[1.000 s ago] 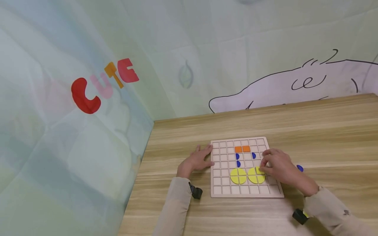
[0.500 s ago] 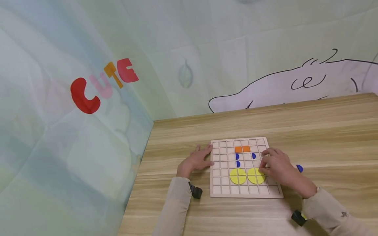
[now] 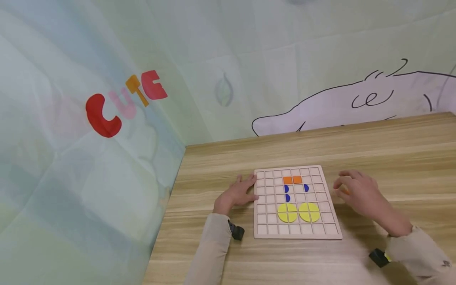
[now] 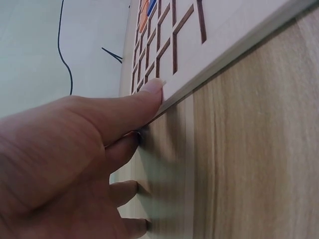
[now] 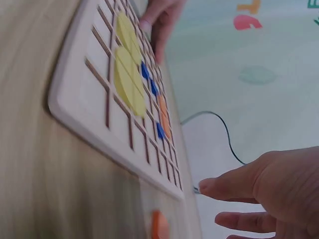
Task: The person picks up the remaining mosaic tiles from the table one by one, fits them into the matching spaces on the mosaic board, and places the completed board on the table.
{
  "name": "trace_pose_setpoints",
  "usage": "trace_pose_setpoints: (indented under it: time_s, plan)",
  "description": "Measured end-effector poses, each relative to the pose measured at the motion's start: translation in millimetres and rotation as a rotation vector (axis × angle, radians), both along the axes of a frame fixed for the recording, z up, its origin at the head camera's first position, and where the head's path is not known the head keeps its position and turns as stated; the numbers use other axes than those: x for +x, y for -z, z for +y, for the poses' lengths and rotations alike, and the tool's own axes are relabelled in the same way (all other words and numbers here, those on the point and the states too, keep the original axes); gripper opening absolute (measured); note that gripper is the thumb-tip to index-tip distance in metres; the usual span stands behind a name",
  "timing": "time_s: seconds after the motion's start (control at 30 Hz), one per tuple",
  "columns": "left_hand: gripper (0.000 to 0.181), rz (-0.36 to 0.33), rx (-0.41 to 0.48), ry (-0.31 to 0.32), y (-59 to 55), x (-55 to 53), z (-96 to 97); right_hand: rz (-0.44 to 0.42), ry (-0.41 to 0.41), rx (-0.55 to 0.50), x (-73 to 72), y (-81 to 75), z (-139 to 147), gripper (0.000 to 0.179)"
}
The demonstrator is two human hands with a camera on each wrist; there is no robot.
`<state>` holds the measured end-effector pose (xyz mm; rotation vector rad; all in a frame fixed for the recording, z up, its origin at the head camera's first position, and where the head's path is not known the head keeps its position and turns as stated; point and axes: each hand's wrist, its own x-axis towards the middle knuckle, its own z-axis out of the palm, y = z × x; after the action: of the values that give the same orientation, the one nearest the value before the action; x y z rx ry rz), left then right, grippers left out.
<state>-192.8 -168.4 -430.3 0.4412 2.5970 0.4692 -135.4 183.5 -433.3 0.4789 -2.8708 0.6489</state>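
Note:
A pale wooden grid board (image 3: 265, 228) lies on the table, holding two orange squares (image 3: 292, 180), several small blue half-circles (image 3: 287, 198) and two yellow discs (image 3: 309, 212), each made of quarter pieces. My left hand (image 3: 236, 194) rests at the board's left side; its thumb touches the rim in the left wrist view, other fingers spread. To the right of the board, apart from it, hovers my right hand (image 3: 363, 194), thumb and fingers parted with nothing visibly held. A loose orange piece (image 5: 159, 225) lies on the table near that hand, mostly hidden by it in the head view.
The wood-grain table (image 3: 221, 158) meets a printed cloth wall (image 3: 228, 103) at the back and another on the left, with coloured letters (image 3: 103, 118). Black wrist cameras (image 3: 379, 258) sit on both forearms.
My right hand has left the upper right quarter of the right yellow disc, now flat in its cell, and moved right off the board. It now covers where the loose blue half-circle lay. My left hand stays.

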Motion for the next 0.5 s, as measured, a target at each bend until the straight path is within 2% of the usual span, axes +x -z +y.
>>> trace_pose_setpoints:
  time_s: [0.1, 0.23, 0.37, 0.5]
  plan:
    - [0.072, 0.003, 0.001, 0.008, -0.1, -0.2, 0.4, -0.028, 0.008, 0.05, 0.9, -0.6, 21, 0.01]
    - [0.072, 0.004, 0.0, 0.016, 0.2, -0.1, 0.4, -0.109, 0.023, 0.098, 4.7, 3.0, 46, 0.015]
    - [0.072, 0.002, -0.003, 0.008, -0.1, 0.3, 0.1, -0.173, 0.034, 0.103, 8.3, 10.6, 62, 0.016]
    - [0.072, 0.004, -0.006, 0.006, -0.4, 0.4, 0.1, -0.179, 0.033, 0.073, 9.4, 19.1, 69, 0.017]
